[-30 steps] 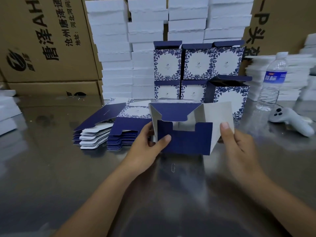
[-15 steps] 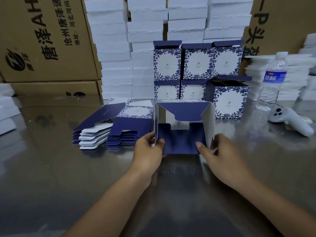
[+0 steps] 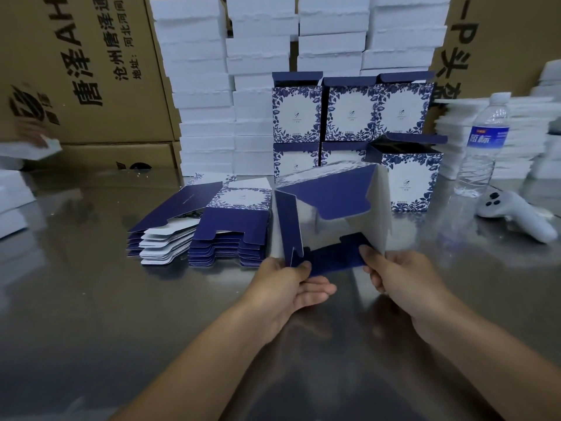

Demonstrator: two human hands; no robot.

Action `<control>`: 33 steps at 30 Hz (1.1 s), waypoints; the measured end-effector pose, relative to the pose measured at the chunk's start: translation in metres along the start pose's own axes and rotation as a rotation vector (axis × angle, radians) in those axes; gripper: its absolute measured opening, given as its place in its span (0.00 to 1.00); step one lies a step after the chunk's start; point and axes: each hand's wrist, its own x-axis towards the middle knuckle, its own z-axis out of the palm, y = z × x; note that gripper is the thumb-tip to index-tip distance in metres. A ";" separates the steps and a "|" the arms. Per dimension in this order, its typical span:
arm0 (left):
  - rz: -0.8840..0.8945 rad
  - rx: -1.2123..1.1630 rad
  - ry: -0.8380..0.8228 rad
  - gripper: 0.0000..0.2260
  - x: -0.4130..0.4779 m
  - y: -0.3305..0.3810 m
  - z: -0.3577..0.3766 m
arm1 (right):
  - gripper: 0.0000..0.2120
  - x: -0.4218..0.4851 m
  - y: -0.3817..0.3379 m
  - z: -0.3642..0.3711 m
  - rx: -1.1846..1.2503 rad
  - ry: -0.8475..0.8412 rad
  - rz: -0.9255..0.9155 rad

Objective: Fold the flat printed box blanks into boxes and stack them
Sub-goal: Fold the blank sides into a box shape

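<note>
I hold a half-formed blue and white box [image 3: 331, 208] over the steel table, its open end facing me and its blue flaps partly folded inward. My left hand [image 3: 288, 287] pinches the lower left flap and wall. My right hand [image 3: 400, 278] grips the lower right edge, thumb on the bottom blue flap. To the left lies a pile of flat printed blanks [image 3: 200, 229]. Behind stand folded floral boxes [image 3: 349, 117] in two rows, with one more folded box [image 3: 409, 177] in front at the right.
White box stacks [image 3: 258, 86] and brown cartons [image 3: 85, 71] wall the back. A water bottle [image 3: 482, 144] and a white controller [image 3: 516, 214] sit at the right. Another person's hand [image 3: 30, 138] moves white pieces at the far left.
The side walls swung in and the box squared up. My right hand dropped from the right wall to the bottom flap. The box tilted, and a blurred hand appeared at far left.
</note>
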 end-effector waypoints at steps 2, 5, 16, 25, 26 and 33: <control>0.016 0.035 0.006 0.15 0.001 -0.001 -0.001 | 0.19 -0.001 -0.001 0.002 0.021 0.008 0.008; 0.062 0.035 -0.024 0.12 -0.001 -0.001 0.001 | 0.19 -0.005 -0.004 0.005 0.084 -0.041 0.039; 0.076 -0.006 -0.091 0.16 -0.007 -0.003 0.008 | 0.22 -0.013 -0.009 0.005 0.209 -0.171 0.129; 0.091 -0.045 -0.121 0.05 -0.007 -0.003 0.009 | 0.22 -0.019 -0.007 0.009 0.300 -0.337 0.148; 0.092 -0.045 -0.135 0.05 -0.007 -0.003 0.009 | 0.22 -0.018 -0.006 0.008 0.298 -0.340 0.143; 0.110 -0.018 -0.150 0.04 -0.005 -0.006 0.008 | 0.22 -0.018 -0.003 0.010 0.263 -0.324 0.105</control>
